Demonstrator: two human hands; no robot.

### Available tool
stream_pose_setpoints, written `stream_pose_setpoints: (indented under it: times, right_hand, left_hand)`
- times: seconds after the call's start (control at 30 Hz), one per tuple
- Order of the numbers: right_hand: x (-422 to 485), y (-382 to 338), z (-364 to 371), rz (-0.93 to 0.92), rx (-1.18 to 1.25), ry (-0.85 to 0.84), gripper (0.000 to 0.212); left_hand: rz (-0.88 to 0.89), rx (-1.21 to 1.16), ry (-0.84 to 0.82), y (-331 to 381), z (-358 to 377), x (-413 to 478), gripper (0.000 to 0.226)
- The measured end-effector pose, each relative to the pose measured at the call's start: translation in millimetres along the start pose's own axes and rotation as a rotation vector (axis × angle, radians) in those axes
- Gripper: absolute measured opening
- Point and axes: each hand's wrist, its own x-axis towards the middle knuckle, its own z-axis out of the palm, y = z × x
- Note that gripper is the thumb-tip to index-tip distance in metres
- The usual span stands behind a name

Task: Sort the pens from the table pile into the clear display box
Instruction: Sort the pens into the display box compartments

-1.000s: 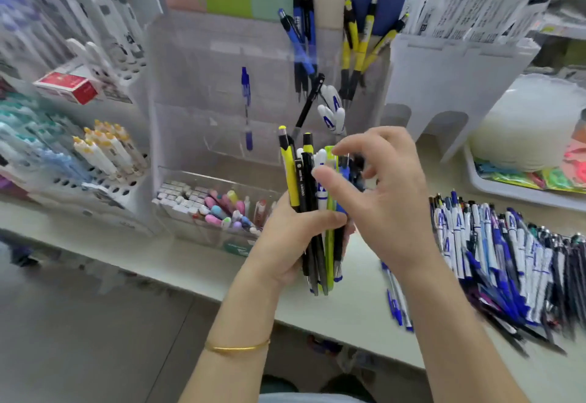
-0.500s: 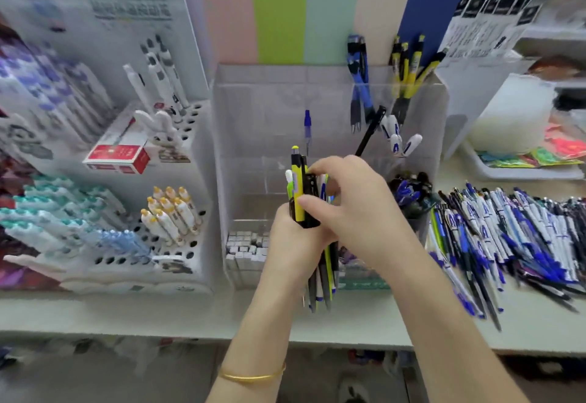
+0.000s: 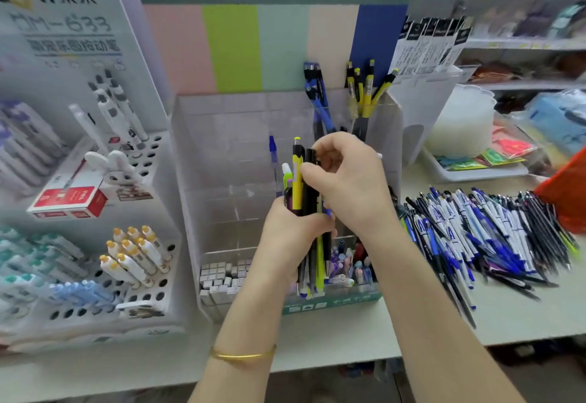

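Note:
My left hand (image 3: 290, 237) grips a bundle of pens (image 3: 302, 187) upright, yellow, black and green ones among them, in front of the clear display box (image 3: 222, 155). My right hand (image 3: 347, 180) is over the top of the bundle, with thumb and fingers pinching a black pen (image 3: 310, 180) near its upper end. The box's back right compartments hold blue pens (image 3: 318, 98) and yellow-black pens (image 3: 364, 91); one blue pen (image 3: 272, 155) stands alone in a middle compartment. The pile of pens (image 3: 482, 234) lies on the table to the right.
A white pen rack (image 3: 104, 212) with holes stands at the left, a red box (image 3: 71, 199) on it. A white tray (image 3: 475, 171) with coloured packets sits at the back right. Something orange (image 3: 567, 196) juts in at the right edge. Erasers fill the box's front compartment (image 3: 222, 279).
The view has shifted so the display box is more centred. My right hand went from the top of the bundle to pinching a black pen; the left hand kept hold of the bundle.

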Motion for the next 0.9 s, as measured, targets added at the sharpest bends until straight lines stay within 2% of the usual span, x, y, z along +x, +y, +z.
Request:
stream_pose_setpoints:
  times: [0.23,0.4,0.53,0.63,0.77,0.9]
  right_hand:
    - [28,2,-8,0.143,0.084,-0.208,0.017]
    - [38,3,-11,0.183,0.141,-0.22,0.015]
    - [35,1,-7,0.065,-0.083,-0.258,0.011]
    - [35,1,-10,-0.023,-0.238,-0.333,0.016]
    - [49,4,-18,0.035,-0.195,-0.399,0.014]
    - [58,7,-19,0.015,-0.201,-0.378,0.016]
  left_hand:
    - [-0.069,-0.105,-0.011,3,0,10,0.026]
    - [-0.046,-0.101,0.019,7,0,17,0.027]
    - [-0.039,-0.099,0.035,7,3,19,0.036]
    - [-0.056,-0.104,0.033,5,5,19,0.04]
    - [-0.06,-0.122,-0.001,3,9,21,0.022]
    - [-0.066,-0.16,0.0,6,11,25,0.023]
